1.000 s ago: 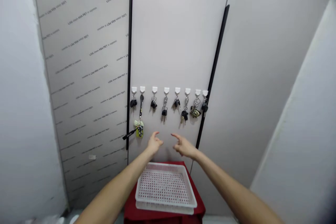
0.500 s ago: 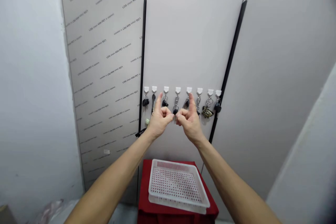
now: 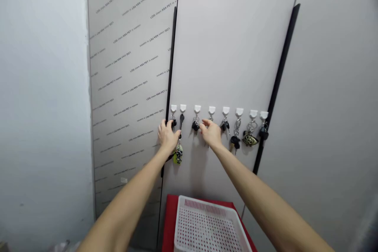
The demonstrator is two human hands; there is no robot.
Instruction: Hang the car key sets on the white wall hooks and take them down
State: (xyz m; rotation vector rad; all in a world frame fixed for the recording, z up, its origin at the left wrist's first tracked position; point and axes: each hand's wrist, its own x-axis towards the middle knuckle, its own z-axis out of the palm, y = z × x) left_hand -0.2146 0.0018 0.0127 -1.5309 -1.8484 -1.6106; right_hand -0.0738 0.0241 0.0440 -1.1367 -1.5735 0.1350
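Note:
My left hand (image 3: pixel 167 136) is at the leftmost bunch of keys (image 3: pixel 174 122), thumb and fingers apart around it; contact is unclear. Beside the thumb hangs a long black key fob or strap (image 3: pixel 181 120), with a yellow-green patterned charm (image 3: pixel 178 155) below it. My right hand (image 3: pixel 211 133) is in front of the fourth hook (image 3: pixel 212 110) and covers most of what hangs there. Its thumb and index finger are slightly parted, their tips just right of the third bunch of keys (image 3: pixel 195 125).
More bunches hang to the right: black keys (image 3: pixel 225 125), a longer key chain (image 3: pixel 235 141), keys with a bronze-coloured ornament (image 3: pixel 250 139) and a dark bunch (image 3: pixel 264 132) by the black door handle (image 3: pixel 277 78). Below, a white perforated basket (image 3: pixel 176 230) rests on a red box (image 3: pixel 169 220).
Both hands have left their pointing pose, index fingers up. My left hand has moved left to the first bunch and spread its fingers; my right now reaches toward the hooks. The view has shifted.

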